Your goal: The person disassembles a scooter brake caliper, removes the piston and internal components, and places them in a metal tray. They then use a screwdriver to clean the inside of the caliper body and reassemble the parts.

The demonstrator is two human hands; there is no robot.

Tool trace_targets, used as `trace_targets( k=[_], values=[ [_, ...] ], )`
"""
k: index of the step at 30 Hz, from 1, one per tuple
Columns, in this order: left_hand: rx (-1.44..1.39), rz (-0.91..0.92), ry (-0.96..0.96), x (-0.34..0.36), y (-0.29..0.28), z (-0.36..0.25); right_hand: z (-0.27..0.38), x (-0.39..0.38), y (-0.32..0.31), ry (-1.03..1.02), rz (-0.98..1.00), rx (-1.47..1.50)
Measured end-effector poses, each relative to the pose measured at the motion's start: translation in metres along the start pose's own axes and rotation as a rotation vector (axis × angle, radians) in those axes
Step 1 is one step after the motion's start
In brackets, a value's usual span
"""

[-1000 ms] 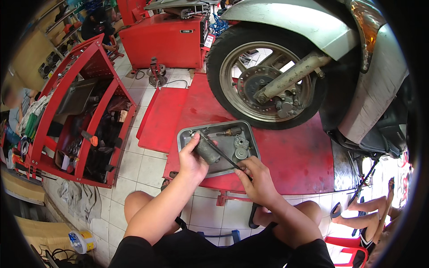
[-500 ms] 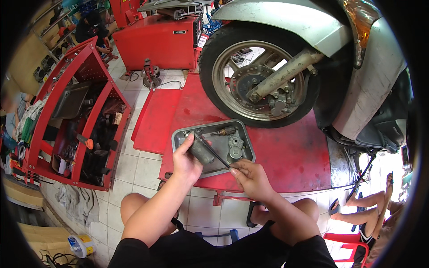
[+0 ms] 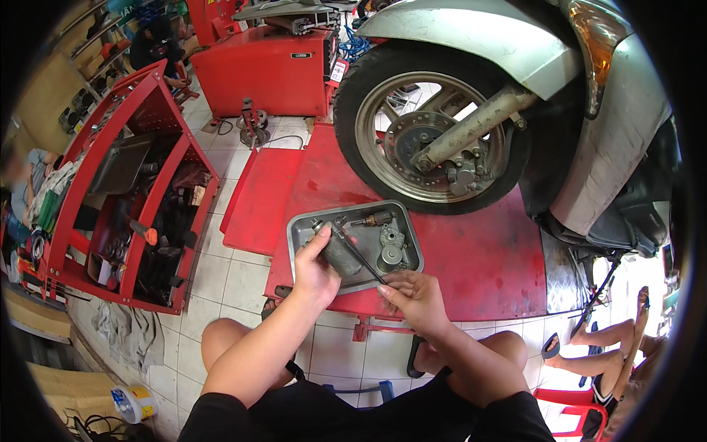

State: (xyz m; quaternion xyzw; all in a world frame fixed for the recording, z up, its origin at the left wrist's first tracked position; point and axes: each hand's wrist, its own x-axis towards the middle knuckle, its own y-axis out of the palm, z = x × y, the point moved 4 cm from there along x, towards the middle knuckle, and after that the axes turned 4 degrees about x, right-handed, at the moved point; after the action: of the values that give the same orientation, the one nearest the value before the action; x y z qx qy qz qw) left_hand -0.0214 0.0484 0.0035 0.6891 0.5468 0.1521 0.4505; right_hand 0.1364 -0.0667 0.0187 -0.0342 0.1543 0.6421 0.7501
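A wide fisheye camera is looking down from the person's head, facing forward, sitting near the left hand, right hand and metal tray, showing the front wheel farther off, straight edges bending.

Pale lettering is carried by a small dark plate on the red cabinet, toward 11 o'clock. A white tag with tiny print is seen at 12 o'clock. White capitals are borne by a teal sign near 10 o'clock. The print on the bucket, at 8 o'clock, cannot be read.
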Motion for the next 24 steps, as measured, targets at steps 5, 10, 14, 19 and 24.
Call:
trace_targets(
  k=[5,10,14,19,24],
  values=[
    [0.000,0.016,0.014,0.003,-0.001,0.000,-0.002,0.000,0.004,-0.016,0.052,0.069],
    [0.023,0.017,0.017,0.000,0.000,-0.001,-0.005,0.001,0.006,-0.003,0.041,0.164],
    [0.051,0.040,0.004,-0.003,0.005,-0.001,-0.004,0.001,0.005,0.027,0.041,0.154],
    [0.025,0.040,0.004,-0.003,0.005,0.003,0.005,-0.005,0.011,-0.054,0.043,0.031],
    [-0.006,0.044,-0.019,-0.005,0.007,0.005,0.005,-0.005,0.003,0.063,0.046,0.167]
  ],
)
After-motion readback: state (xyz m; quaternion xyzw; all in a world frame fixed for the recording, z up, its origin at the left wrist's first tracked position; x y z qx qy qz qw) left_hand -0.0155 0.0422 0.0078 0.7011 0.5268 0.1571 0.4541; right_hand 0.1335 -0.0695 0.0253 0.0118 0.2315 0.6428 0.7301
